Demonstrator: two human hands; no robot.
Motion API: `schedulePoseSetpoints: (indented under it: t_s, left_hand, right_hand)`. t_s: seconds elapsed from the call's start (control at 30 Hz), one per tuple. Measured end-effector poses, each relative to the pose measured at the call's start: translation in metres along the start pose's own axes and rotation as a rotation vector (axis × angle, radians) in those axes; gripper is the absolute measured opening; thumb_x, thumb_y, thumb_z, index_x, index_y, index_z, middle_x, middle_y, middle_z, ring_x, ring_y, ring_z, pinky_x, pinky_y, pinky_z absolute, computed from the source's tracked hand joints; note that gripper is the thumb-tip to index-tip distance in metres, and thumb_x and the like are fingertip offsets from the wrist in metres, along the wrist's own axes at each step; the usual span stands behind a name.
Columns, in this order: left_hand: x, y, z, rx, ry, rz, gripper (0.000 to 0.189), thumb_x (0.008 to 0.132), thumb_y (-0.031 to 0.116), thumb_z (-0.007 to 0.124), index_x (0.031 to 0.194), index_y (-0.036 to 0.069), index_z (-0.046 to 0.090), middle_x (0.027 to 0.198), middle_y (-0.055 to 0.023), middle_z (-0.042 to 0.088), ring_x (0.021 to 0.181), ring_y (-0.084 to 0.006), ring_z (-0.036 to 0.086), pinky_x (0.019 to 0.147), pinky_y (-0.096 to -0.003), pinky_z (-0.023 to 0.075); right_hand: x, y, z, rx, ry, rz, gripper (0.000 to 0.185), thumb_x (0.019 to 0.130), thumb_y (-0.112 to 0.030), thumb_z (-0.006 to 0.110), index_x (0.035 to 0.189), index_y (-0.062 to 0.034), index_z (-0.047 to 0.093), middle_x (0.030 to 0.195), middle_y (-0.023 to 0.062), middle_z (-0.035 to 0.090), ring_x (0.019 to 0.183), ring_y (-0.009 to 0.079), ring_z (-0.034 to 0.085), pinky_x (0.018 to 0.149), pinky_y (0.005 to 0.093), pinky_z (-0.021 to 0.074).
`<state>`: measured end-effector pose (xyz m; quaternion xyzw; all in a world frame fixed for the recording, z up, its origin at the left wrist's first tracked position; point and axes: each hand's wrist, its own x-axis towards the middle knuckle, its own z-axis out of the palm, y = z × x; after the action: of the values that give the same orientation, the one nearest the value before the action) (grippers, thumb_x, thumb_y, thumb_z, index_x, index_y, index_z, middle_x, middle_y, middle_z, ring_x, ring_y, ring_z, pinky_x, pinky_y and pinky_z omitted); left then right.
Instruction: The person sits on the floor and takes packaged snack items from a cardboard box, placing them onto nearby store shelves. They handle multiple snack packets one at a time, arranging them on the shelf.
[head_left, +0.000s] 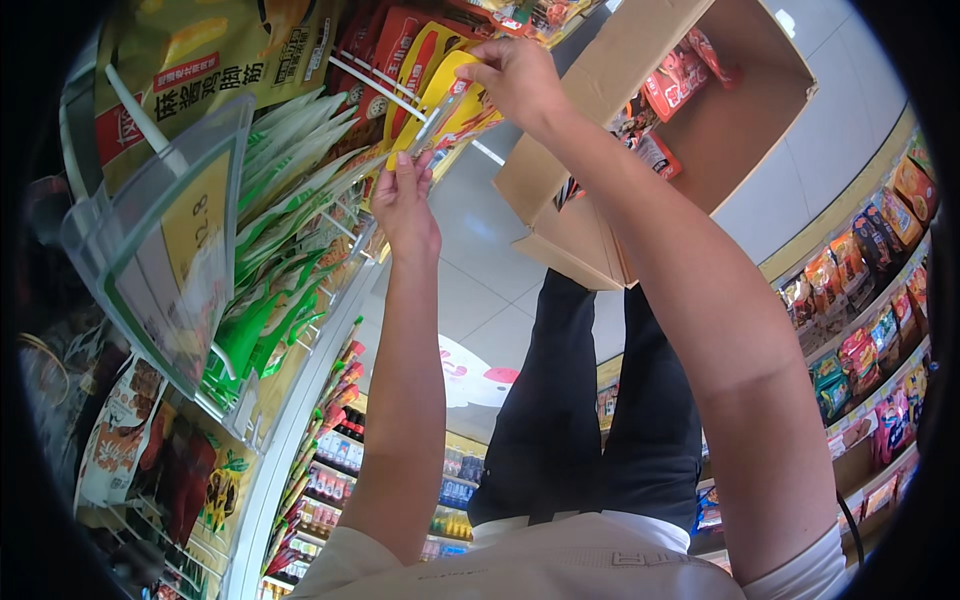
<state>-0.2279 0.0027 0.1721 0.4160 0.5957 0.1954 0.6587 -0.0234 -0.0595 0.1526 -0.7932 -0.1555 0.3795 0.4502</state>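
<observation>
A yellow snack packet (439, 105) is at the end of a white metal display hook (382, 86), with red and yellow packets hanging behind it. My right hand (517, 79) pinches the packet's upper edge between thumb and fingers. At its lower edge, my left hand (409, 199) holds on with thumb and fingertips. Whether the packet hangs on the hook cannot be told. An open cardboard box (757, 142) with red snack packets (675, 79) inside stands beyond my right forearm, which hides part of it.
Green and white packets (277, 255) hang on hooks at left, beside a clear plastic price-tag holder (161, 247). A large olive-coloured packet (217, 67) hangs at upper left. Shelves of packaged snacks (847, 262) curve along the right. Tiled floor (480, 277) shows below.
</observation>
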Motion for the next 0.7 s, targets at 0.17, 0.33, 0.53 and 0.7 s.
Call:
schedulePoseSetpoints:
  t_s: [0.17, 0.33, 0.53, 0.7]
  left_hand:
    - [0.002, 0.000, 0.002, -0.023, 0.007, 0.015, 0.021, 0.106, 0.021, 0.061, 0.113, 0.001, 0.063, 0.108, -0.0081, 0.071, 0.102, -0.0159, 0.071, 0.087, -0.0252, 0.0545]
    - [0.003, 0.002, 0.003, -0.033, 0.000, 0.012, 0.021, 0.106, 0.016, 0.060, 0.118, -0.001, 0.060, 0.114, -0.0122, 0.071, 0.103, -0.0167, 0.072, 0.089, -0.0254, 0.0567]
    - [0.003, 0.003, 0.009, -0.073, 0.005, -0.018, 0.024, 0.106, 0.016, 0.060, 0.122, -0.002, 0.059, 0.117, -0.0129, 0.071, 0.106, -0.0173, 0.071, 0.091, -0.0270, 0.0561]
    - [0.014, 0.001, 0.017, -0.229, 0.065, -0.100, 0.030, 0.105, 0.012, 0.060, 0.129, -0.003, 0.053, 0.127, -0.0153, 0.064, 0.118, -0.0233, 0.065, 0.103, -0.0317, 0.0537]
  right_hand:
    - [0.004, -0.001, 0.006, 0.025, 0.042, 0.026, 0.021, 0.091, -0.017, 0.078, 0.107, -0.0032, 0.078, 0.086, 0.0080, 0.077, 0.072, 0.0116, 0.067, 0.073, 0.0305, 0.0553]
    - [0.006, -0.001, 0.008, 0.010, 0.072, 0.031, 0.023, 0.090, -0.018, 0.079, 0.107, -0.0026, 0.078, 0.087, 0.0089, 0.077, 0.072, 0.0134, 0.069, 0.074, 0.0315, 0.0562]
    - [0.011, -0.001, 0.007, -0.028, 0.106, 0.020, 0.029, 0.088, -0.020, 0.081, 0.110, -0.0011, 0.077, 0.087, 0.0121, 0.077, 0.073, 0.0178, 0.071, 0.074, 0.0328, 0.0568]
    - [0.019, -0.004, 0.011, -0.035, 0.128, 0.007, 0.033, 0.086, -0.021, 0.081, 0.112, -0.0016, 0.076, 0.085, 0.0143, 0.075, 0.072, 0.0207, 0.071, 0.073, 0.0336, 0.0571]
